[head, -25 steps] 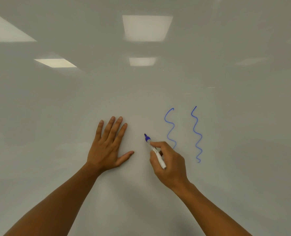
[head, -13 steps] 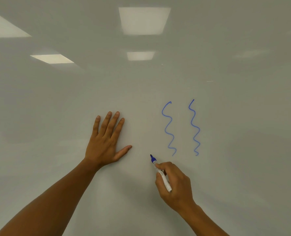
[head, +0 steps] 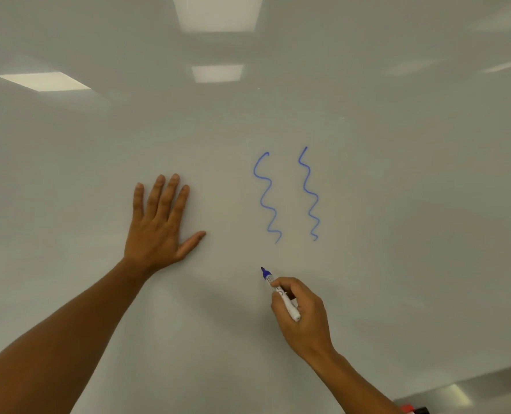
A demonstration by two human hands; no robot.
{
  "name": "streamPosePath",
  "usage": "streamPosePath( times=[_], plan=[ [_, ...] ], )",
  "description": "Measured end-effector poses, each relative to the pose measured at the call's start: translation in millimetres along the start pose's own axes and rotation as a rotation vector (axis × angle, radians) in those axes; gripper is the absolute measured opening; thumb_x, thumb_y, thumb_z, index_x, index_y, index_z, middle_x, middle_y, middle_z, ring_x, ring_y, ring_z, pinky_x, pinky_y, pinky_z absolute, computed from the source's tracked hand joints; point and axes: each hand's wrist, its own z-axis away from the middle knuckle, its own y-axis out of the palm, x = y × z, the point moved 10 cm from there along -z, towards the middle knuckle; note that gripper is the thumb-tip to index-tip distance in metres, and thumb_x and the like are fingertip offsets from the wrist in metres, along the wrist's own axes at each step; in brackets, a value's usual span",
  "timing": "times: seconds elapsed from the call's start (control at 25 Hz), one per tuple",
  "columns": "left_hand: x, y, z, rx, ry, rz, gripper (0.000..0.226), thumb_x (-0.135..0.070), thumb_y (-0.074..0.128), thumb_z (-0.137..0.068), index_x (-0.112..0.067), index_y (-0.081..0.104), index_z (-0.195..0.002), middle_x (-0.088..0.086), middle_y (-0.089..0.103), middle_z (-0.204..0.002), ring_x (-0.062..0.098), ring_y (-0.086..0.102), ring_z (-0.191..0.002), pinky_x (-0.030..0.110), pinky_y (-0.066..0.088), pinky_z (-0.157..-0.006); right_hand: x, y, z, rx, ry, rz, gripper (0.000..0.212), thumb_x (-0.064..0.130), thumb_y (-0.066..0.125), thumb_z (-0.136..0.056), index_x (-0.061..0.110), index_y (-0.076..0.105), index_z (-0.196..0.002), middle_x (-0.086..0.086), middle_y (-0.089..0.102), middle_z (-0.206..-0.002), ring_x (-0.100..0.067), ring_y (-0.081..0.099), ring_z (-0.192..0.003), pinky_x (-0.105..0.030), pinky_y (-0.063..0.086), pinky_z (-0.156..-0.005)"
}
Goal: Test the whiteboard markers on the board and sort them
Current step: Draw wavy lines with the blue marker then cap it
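Note:
A glossy whiteboard [head: 397,204] fills the view. Two blue wavy lines, one [head: 267,198] on the left and one [head: 310,195] on the right, run down its middle. My right hand [head: 303,318] grips an uncapped blue marker [head: 281,294] with a white barrel, its tip pointing up-left just below the left line. Whether the tip touches the board I cannot tell. My left hand [head: 158,222] lies flat on the board with fingers spread, left of the lines.
At the bottom right corner the board's lower edge and metal tray [head: 457,395] show, with a red-capped marker [head: 408,409] and a black one [head: 421,410] partly visible there. Ceiling lights reflect in the upper board.
My right hand has drawn the marker down and away from beside the left wavy line to below it. The view has tilted down, showing the tray corner. My left hand stays flat.

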Motion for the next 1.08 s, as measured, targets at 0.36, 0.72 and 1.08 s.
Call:
streamPosePath(
  times=[0.36,0.72,1.08],
  plan=[
    [-34,-2,7,0.087,-0.154,0.093,0.085,-0.065,0.035,-0.086,-0.009,0.03,-0.15,0.015,0.013,-0.161,0.038,0.005,-0.149,0.068,0.0,-0.113,-15,-66,31,-0.013,0.124,-0.077,0.007,0.033,0.066,-0.092,0.038,0.068,-0.096,0.009,0.063,-0.068,-0.006,0.05,-0.056,-0.024,0.042,-0.054],
    [-177,-13,25,0.126,-0.067,0.252,0.078,-0.059,0.047,-0.088,-0.012,0.036,-0.149,0.014,0.018,-0.16,0.04,0.011,-0.148,0.069,0.014,-0.112,-37,-154,62,-0.095,0.259,-0.084,0.013,0.032,0.068,-0.088,0.045,0.068,-0.09,0.011,0.07,-0.08,-0.012,0.062,-0.072,-0.023,0.052,-0.065],
    [-325,-15,85,0.421,-0.031,0.367,0.079,-0.064,0.034,-0.092,-0.012,0.029,-0.151,0.013,0.021,-0.16,0.035,0.013,-0.149,0.063,0.017,-0.115,-98,-235,130,-0.027,0.412,-0.033,0.031,0.018,0.055,-0.1,0.047,0.064,-0.096,0.0,0.068,-0.082,-0.012,0.058,-0.068,-0.026,0.052,-0.061]
  ],
)
